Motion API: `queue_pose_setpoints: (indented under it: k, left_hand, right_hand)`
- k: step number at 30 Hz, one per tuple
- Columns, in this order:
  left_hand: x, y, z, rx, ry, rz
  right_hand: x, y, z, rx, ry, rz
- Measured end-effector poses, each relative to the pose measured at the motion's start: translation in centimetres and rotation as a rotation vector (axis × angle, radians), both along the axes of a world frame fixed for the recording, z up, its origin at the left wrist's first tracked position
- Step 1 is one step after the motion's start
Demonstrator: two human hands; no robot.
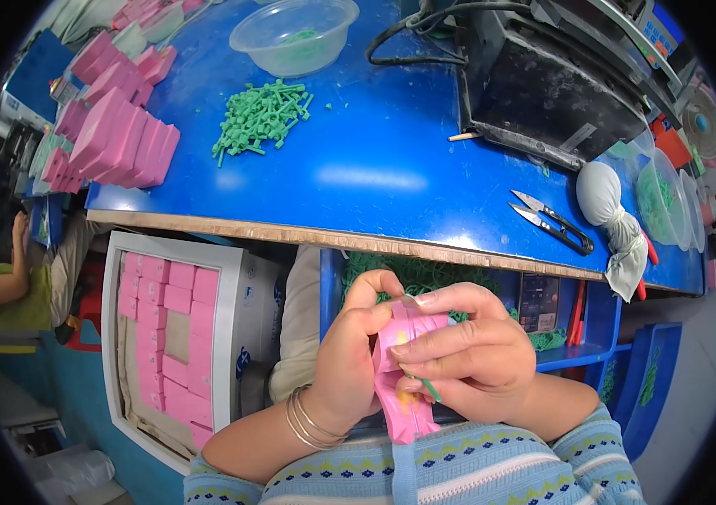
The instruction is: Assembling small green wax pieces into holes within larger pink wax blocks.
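1. Pink flexible rubbery piece (pixel 403 337): held up between both hands, on the body side of the bench edge.
2. Grip: left hand (pixel 350 349) clamped on its left side; right hand (pixel 480 353) pinched on its right, thin green plastic stick (pixel 431 389) at the fingertips.
3. Glossy blue, wood-edged bench (pixel 358 151): front edge lies beyond the hands.
4. Black-handled metal snips (pixel 571 234) near that edge; green plastic heap (pixel 261 118) well leftward, blue surface between.
5. Blue open drawer (pixel 604 316) below the edge.
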State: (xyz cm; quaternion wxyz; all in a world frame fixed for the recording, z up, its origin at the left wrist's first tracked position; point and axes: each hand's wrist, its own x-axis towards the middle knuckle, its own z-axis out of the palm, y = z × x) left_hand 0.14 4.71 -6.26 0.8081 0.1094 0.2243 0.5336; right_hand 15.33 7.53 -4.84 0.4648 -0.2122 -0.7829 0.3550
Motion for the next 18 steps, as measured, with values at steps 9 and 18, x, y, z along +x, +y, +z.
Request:
queue_pose_setpoints:
  k: [9, 18]
  left_hand:
    - [0.0, -0.1, 0.6, 0.02, 0.113, 0.029]
    - [0.0, 0.2, -0.1, -0.072, 0.268, 0.04]
  right_hand:
    - [0.4, -0.3, 0.7, -0.061, 0.0, 0.063]
    - [0.8, -0.3, 1.3, -0.161, 0.122, 0.02]
